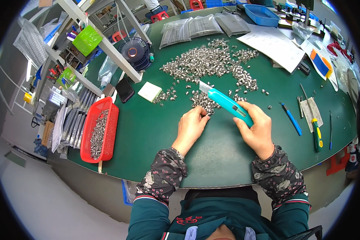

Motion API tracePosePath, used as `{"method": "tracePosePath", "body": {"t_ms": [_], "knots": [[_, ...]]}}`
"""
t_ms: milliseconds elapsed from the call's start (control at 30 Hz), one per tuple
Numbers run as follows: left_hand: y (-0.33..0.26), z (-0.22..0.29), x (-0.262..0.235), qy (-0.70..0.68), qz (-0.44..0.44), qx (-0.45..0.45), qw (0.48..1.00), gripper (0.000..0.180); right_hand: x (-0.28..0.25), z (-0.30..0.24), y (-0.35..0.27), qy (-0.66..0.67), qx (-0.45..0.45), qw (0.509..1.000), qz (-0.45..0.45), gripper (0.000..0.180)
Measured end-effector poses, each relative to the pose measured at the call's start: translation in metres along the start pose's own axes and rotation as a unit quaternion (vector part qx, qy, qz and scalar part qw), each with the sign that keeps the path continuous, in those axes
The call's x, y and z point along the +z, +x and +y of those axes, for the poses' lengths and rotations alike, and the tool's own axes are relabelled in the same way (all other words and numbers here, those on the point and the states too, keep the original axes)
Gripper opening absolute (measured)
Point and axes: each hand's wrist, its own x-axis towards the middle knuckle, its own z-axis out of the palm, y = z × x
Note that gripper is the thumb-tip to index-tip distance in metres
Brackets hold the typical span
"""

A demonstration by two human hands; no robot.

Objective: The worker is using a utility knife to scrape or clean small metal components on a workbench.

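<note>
Right fingers (243, 127): gripping turquoise cutter (228, 105)
Left fingers (198, 111): at silver metal pieces (204, 100), grip unclear
Worktop (216, 162): green
Room: red stools (159, 16)

A small dark desk fan (133, 51) stands by the white post (109, 48), I notice, with a black smartphone (125, 90) and pale notepad (150, 92) nearby. Bags of slender rods (205, 26) lie beside a blue plastic tray (263, 20); a yellow-and-green screwdriver (317, 138) rests toward the right edge.

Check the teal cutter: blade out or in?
Out: the metal blade projects past the front of the teal cutter gripped in the right hand.
</note>
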Motion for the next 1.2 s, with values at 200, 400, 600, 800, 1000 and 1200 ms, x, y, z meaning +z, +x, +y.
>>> {"method": "tracePosePath", "body": {"t_ms": [200,400,600,800,1000,1200], "knots": [[0.001,-0.017,-0.007,-0.215,-0.029,-0.018,0.976,0.014,0.003,0.001,0.000,0.015,-0.012,1.000,-0.007,0.034],[-0.005,-0.037,-0.032,-0.673,-0.094,-0.126,0.723,0.006,0.003,0.001,-0.009,0.051,0.038,0.994,-0.090,0.031],[-0.003,-0.043,-0.035,-0.692,-0.069,-0.090,0.713,0.007,0.006,0.000,-0.009,0.118,0.081,0.975,-0.171,0.034],[-0.002,-0.049,-0.032,-0.704,-0.083,-0.077,0.701,0.011,0.006,-0.001,-0.007,0.143,0.113,0.959,-0.216,0.034],[-0.002,-0.053,-0.030,-0.702,-0.103,-0.064,0.702,0.013,0.007,0.003,-0.010,0.151,0.123,0.951,-0.238,0.034],[-0.005,-0.043,-0.032,-0.667,-0.077,-0.100,0.734,0.016,0.005,0.000,-0.010,0.059,0.101,0.966,-0.232,0.033]]}}
